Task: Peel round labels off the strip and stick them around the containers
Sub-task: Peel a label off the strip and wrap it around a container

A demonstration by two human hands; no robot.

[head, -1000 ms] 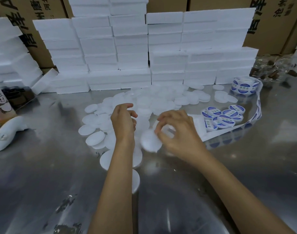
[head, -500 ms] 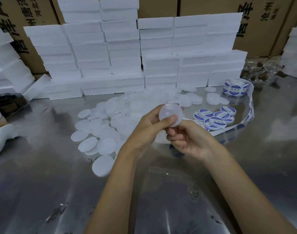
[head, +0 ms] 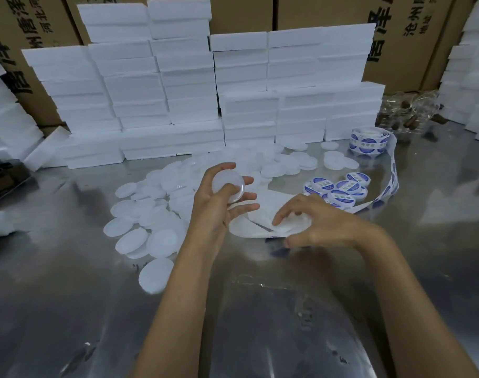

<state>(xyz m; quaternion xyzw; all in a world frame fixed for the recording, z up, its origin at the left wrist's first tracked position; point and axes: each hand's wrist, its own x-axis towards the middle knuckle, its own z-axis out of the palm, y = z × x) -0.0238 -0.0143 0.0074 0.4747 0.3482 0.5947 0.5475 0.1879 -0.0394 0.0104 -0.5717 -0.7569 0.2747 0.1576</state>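
Hands (head: 265, 211) apart now (right (head: 312, 223) at strip (head: 262, 222))

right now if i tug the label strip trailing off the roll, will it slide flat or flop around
Probably flop: the label strip already curves loosely from the roll across the metal table, so it looks thin and limp. It likely weighs little and slides easily on that shiny surface. A hard tug might drag the roll.

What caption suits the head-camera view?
Left hand holds a blank container; right hand reaches onto the label strip.
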